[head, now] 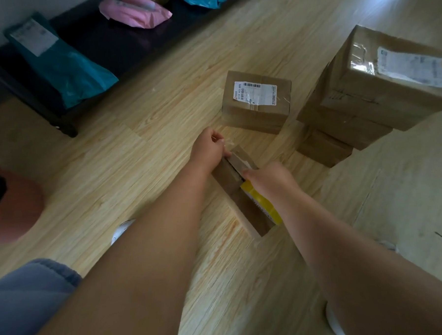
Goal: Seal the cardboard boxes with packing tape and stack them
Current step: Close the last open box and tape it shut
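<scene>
A long narrow cardboard box [235,189] lies on the wooden floor under both my arms. A yellow item [261,203] shows on its top, partly hidden by my right forearm. My left hand [208,150] is at the box's far end, fingers curled, pinching what looks like a clear strip of tape. My right hand [269,179] presses down on the box's top near its far end; its fingers are hidden. Beyond it stands a sealed box with a white label [257,101]. A stack of sealed boxes [365,101] rises at the right.
A dark low bench [85,43] at the back left holds teal [63,65] and pink mailer bags [135,10]. A reddish round object [14,203] sits at the left edge. A pale mat [396,209] covers the floor at the right. My knee in grey shorts is at lower left.
</scene>
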`<state>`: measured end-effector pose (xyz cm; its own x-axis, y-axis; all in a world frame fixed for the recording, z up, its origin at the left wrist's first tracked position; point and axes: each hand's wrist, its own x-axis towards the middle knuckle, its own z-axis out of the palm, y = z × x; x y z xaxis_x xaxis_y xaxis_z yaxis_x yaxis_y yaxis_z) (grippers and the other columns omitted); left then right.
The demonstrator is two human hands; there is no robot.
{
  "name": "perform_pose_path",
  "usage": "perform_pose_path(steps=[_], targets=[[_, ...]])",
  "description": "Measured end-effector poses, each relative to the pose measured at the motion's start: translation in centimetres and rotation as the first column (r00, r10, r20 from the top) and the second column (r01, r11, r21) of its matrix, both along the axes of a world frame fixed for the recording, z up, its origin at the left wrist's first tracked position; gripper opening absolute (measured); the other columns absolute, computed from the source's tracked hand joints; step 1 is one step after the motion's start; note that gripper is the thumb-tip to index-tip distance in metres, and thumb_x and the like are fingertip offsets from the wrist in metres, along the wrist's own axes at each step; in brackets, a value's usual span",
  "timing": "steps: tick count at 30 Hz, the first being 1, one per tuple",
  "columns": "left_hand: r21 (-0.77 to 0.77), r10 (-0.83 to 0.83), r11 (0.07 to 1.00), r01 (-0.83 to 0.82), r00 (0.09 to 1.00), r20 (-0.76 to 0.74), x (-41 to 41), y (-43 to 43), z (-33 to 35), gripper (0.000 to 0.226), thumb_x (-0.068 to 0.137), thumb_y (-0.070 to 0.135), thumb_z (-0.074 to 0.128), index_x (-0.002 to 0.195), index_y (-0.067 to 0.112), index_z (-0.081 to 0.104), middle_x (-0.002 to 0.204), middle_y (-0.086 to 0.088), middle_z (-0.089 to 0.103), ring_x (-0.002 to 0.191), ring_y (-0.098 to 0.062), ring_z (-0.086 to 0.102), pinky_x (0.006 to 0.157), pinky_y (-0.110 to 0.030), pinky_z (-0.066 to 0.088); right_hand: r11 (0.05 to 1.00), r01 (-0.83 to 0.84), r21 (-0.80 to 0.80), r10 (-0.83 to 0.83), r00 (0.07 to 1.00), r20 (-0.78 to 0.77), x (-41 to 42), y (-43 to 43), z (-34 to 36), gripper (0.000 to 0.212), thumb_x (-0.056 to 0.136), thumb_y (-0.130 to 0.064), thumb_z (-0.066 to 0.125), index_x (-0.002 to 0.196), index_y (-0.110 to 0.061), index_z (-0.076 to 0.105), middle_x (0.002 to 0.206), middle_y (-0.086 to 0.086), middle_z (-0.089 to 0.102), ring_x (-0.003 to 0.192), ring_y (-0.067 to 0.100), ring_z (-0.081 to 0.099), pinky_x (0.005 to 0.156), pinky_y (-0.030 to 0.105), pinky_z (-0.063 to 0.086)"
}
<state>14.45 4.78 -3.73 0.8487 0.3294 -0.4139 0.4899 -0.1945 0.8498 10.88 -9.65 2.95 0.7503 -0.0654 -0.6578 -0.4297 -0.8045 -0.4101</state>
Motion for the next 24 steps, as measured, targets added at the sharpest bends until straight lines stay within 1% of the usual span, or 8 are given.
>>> perform_pose_path(steps=[3, 6, 7, 10, 13, 17, 20, 24], targets=[[0.026, -0.027, 0.999, 0.026, 0.999, 0.027, 0.3, 0.1, -0.4, 0.007, 0.1, 0.008, 0.05, 0.098, 0.014, 0.054, 0.079, 0.004, 0.061, 0.072, -0.011, 0.066, 0.073, -0.029, 0.049, 1.0, 0.007, -0.01, -0.007, 1.0, -0.006, 0.4, 0.1, 0.0, 0.029, 0.096, -0.041, 0.058, 0.078, -0.019, 0.051, 0.08, 0.002, 0.06, 0.07, 0.016, 0.059, 0.058, 0.031, 0.045], [0.04, -0.035, 0.999, 0.033, 0.999, 0.039, 0.4, 0.4, -1.0, 0.007, 0.098, 0.006, 0.053, 0.096, 0.012, 0.056, 0.083, 0.003, 0.058, 0.071, -0.009, 0.06, 0.063, -0.02, 0.046, 1.0, 0.017, -0.017, -0.017, 1.0, -0.008, 0.7, 0.2, -0.2, 0.027, 0.094, -0.038, 0.059, 0.077, -0.02, 0.049, 0.082, 0.003, 0.061, 0.075, 0.018, 0.063, 0.067, 0.034, 0.053], [0.037, -0.034, 0.999, 0.032, 0.999, 0.04, 0.4, 0.4, -1.1, 0.007, 0.098, 0.006, 0.053, 0.096, 0.012, 0.056, 0.083, 0.002, 0.058, 0.072, -0.011, 0.06, 0.061, -0.019, 0.046, 1.0, 0.018, -0.017, -0.018, 1.0, -0.008, 0.8, 0.2, -0.3, 0.027, 0.094, -0.037, 0.059, 0.077, -0.02, 0.049, 0.082, 0.003, 0.061, 0.076, 0.018, 0.063, 0.07, 0.035, 0.054], [0.025, -0.031, 0.999, 0.03, 0.999, 0.034, 0.6, 0.5, -1.4, 0.009, 0.097, 0.006, 0.054, 0.094, 0.013, 0.057, 0.082, 0.002, 0.059, 0.072, -0.01, 0.061, 0.063, -0.022, 0.048, 0.999, 0.022, -0.029, -0.023, 1.0, -0.016, 1.0, 0.2, -0.3, 0.025, 0.094, -0.036, 0.059, 0.077, -0.02, 0.048, 0.085, 0.004, 0.062, 0.078, 0.019, 0.063, 0.072, 0.035, 0.055], [0.031, -0.032, 0.999, 0.032, 0.999, 0.021, 0.8, 0.5, -1.7, 0.007, 0.097, 0.006, 0.056, 0.094, 0.013, 0.058, 0.082, 0.002, 0.06, 0.072, -0.011, 0.062, 0.065, -0.023, 0.05, 0.999, 0.031, -0.04, -0.032, 0.999, -0.021, 1.3, 0.2, -0.4, 0.025, 0.094, -0.036, 0.059, 0.078, -0.02, 0.047, 0.088, 0.004, 0.062, 0.079, 0.018, 0.062, 0.069, 0.034, 0.053], [0.051, -0.018, 0.999, 0.019, 1.0, -0.014, 1.0, 0.6, -2.1, 0.009, 0.096, 0.008, 0.057, 0.091, 0.015, 0.058, 0.08, 0.002, 0.062, 0.077, -0.016, 0.064, 0.074, -0.031, 0.053, 0.999, 0.024, -0.045, -0.025, 0.999, -0.035, 1.5, 0.5, -0.7, 0.022, 0.094, -0.034, 0.058, 0.082, -0.018, 0.051, 0.087, 0.004, 0.062, 0.076, 0.018, 0.061, 0.062, 0.031, 0.048], [0.1, -0.015, 0.995, 0.02, 0.998, -0.054, 1.1, 0.6, -2.3, 0.013, 0.094, 0.009, 0.059, 0.085, 0.018, 0.058, 0.081, 0.0, 0.065, 0.087, -0.023, 0.067, 0.083, -0.039, 0.054, 0.998, 0.011, -0.065, -0.013, 0.999, -0.037, 1.7, 0.7, -0.9, 0.02, 0.094, -0.034, 0.057, 0.083, -0.018, 0.053, 0.084, 0.003, 0.061, 0.072, 0.017, 0.06, 0.058, 0.029, 0.045], [0.118, 0.012, 0.993, 0.0, 0.995, -0.098, 1.2, 0.6, -2.6, 0.018, 0.091, 0.009, 0.061, 0.078, 0.02, 0.059, 0.084, 0.0, 0.066, 0.092, -0.023, 0.065, 0.086, -0.038, 0.053, 0.997, 0.001, -0.081, -0.003, 1.0, -0.019, 1.8, 0.7, -1.2, 0.023, 0.095, -0.033, 0.057, 0.078, -0.019, 0.049, 0.083, 0.002, 0.06, 0.07, 0.015, 0.058, 0.057, 0.028, 0.044]])
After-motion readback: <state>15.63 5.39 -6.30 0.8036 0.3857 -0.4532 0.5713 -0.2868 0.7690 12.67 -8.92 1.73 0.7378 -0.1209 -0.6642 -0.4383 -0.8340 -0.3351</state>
